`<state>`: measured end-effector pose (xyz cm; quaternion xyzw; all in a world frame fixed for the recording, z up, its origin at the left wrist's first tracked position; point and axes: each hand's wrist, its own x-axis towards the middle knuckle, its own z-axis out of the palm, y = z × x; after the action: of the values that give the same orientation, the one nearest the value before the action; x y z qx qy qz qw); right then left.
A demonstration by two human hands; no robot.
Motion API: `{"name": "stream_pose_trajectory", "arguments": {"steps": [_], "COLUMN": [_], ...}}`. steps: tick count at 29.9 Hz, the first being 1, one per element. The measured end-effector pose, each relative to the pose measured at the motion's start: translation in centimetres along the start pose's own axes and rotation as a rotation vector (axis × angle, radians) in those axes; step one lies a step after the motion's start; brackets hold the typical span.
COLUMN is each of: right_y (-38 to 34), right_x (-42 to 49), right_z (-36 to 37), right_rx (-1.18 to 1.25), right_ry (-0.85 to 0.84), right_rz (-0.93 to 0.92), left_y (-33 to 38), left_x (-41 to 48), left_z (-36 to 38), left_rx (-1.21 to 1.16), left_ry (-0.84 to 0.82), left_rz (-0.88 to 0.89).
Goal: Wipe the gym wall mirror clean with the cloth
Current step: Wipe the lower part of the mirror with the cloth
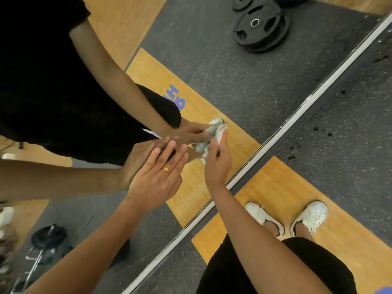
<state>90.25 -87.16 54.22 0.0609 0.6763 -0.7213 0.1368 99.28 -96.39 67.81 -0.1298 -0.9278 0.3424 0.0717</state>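
The wall mirror (pixel 212 71) fills the upper left of the head view, down to its metal bottom edge (pixel 275 136). My right hand (pixel 217 164) grips a crumpled whitish cloth (pixel 204 145) and holds it against the glass low down, near that edge. My left hand (pixel 157 177), with a gold ring on one finger, lies flat on the mirror with fingers straight, just left of the cloth. The reflections of both arms and of the cloth meet my hands at the glass.
Reflected black weight plates (pixel 262 26) show at the top of the mirror, and a plate rack's reflection (pixel 45 240) at lower left. My white shoes (pixel 286 217) stand on a wooden platform (pixel 275 187) close to the mirror base, with speckled rubber flooring (pixel 350 134) around.
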Motion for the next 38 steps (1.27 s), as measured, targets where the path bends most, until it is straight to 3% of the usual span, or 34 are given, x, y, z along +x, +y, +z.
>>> {"name": "stream_pose_trajectory", "arguments": {"steps": [2,5,12,21,26,33,38], "right_y": [-1.2,-1.6,-1.0,-1.5,0.0,-2.5,0.1], "right_x": [-2.0,-2.1,5.0,6.2,9.1,7.4,9.9], "right_z": [0.3,0.7,0.2,1.2,0.1,-0.3,-1.1], "right_rx": [0.027,0.035,0.03,-0.125,-0.099,-0.123,-0.15], "right_ry": [-0.08,-0.045,0.215,0.307,0.338,0.173,0.24], "right_rz": [-0.114,-0.174,0.066,-0.313,-0.076,-0.371,-0.195], "left_y": [-0.1,-0.3,0.0,0.2,0.0,-0.1,0.0], "left_x": [-0.1,0.1,0.0,-0.2,-0.1,0.1,0.2], "left_z": [0.0,0.0,0.2,0.2,0.0,-0.1,-0.5], "left_rx": [0.001,-0.024,-0.08,-0.106,-0.151,-0.168,-0.218], "left_ry": [0.012,0.018,0.042,0.078,0.06,0.055,0.029], "left_rz": [0.02,0.031,0.001,-0.007,0.003,0.01,-0.015]}}
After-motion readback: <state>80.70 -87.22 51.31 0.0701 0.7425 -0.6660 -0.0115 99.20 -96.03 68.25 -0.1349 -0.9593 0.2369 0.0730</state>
